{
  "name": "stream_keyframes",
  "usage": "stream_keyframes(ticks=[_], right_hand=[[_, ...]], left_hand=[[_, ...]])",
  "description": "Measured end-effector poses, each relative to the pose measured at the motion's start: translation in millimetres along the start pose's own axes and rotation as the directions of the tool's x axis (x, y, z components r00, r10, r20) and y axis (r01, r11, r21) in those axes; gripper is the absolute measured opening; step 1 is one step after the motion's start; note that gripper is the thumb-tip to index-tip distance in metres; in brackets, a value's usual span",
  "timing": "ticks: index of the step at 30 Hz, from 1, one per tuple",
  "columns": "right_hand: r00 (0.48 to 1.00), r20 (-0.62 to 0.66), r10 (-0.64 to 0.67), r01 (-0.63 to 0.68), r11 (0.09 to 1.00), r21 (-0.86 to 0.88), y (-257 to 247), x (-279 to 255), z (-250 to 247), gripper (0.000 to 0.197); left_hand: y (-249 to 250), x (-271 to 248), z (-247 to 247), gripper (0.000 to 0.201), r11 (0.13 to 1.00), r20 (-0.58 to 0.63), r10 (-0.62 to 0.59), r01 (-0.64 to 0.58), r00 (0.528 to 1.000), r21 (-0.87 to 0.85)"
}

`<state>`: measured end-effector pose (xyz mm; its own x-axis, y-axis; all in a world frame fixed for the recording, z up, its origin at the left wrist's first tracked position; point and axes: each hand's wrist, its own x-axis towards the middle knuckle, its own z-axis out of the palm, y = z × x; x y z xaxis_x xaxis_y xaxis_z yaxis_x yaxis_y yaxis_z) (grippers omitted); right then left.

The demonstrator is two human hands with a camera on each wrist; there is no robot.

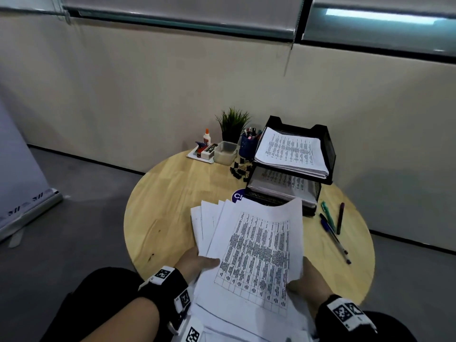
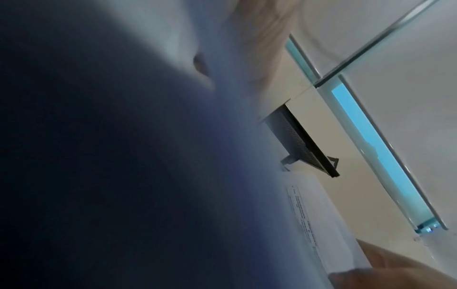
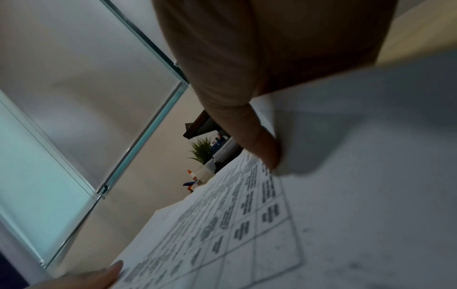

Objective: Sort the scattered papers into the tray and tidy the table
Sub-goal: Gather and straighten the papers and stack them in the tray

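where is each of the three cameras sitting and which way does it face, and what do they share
Head: worn on the head, looking down and forward at the round table, letter tray and held papers; left hand, right hand, both forearms show.
Left wrist: beneath the papers, facing up towards the tray and window; fingertips show.
Right wrist: above the printed sheet, facing the plant; thumb shows.
Shared: papers and tray appear in all three.

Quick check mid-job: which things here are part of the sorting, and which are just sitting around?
Job:
sheaf of papers, held by left hand and right hand
black tray
loose pens
binder clips

Lying about:
plant
glue bottle
pen cup
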<state>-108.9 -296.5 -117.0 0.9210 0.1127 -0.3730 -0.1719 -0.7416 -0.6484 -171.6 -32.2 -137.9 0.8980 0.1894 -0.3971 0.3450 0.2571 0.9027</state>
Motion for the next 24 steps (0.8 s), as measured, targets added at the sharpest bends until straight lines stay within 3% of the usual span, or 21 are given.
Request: stream_keyframes(ticks=[2,5,7,9,11,14,17,21,24], right_hand=[[0.995,0.064,-0.072,0.072,0.997,-0.006,-2,1,0,0.067],[0.990,0.105,-0.098,0.097,0.995,0.019,-6,4,2,0.067],[0.992,0.069,-0.102,0.097,0.993,0.072,-2,10,5,0.067],[0.996,-0.005,-0.090,0.088,0.969,0.231,1,10,6,0.060],[0.999,-0.048,-0.026,0.046,0.873,0.485,4,10,5,0.044],[1.000,0.026,0.016,-0.030,0.611,0.791,6,7,3,0.041],[0.997,0.079,-0.023,-0.056,0.524,0.850,1,2,-3,0.046],[0.955,0.233,-0.184,-0.154,0.363,0.919,-9,-9,-25,0.050],[0.953,0.170,-0.250,-0.072,0.361,0.930,-22,-19,-43,0.045]], left_hand=[[4,-2,0,0.058,1.000,0.034,0.007,-0.008,0.999,0.017],[4,0,-2,0.074,0.994,0.090,0.040,-0.049,0.995,0.099],[2,1,-4,0.074,0.987,0.090,0.057,-0.070,0.994,0.148],[2,-2,-4,0.070,0.985,0.097,0.084,-0.097,0.992,0.142],[5,-5,-2,0.068,0.986,0.106,0.110,-0.122,0.988,0.112],[10,-8,-2,0.067,0.987,0.126,0.145,-0.153,0.981,0.053],[16,-10,-4,0.068,0.987,0.177,0.152,-0.160,0.972,0.032],[34,-18,-6,0.062,0.982,0.236,0.167,-0.183,0.957,0.045],[56,-21,-5,0.060,0.968,0.249,0.218,-0.242,0.944,0.068]])
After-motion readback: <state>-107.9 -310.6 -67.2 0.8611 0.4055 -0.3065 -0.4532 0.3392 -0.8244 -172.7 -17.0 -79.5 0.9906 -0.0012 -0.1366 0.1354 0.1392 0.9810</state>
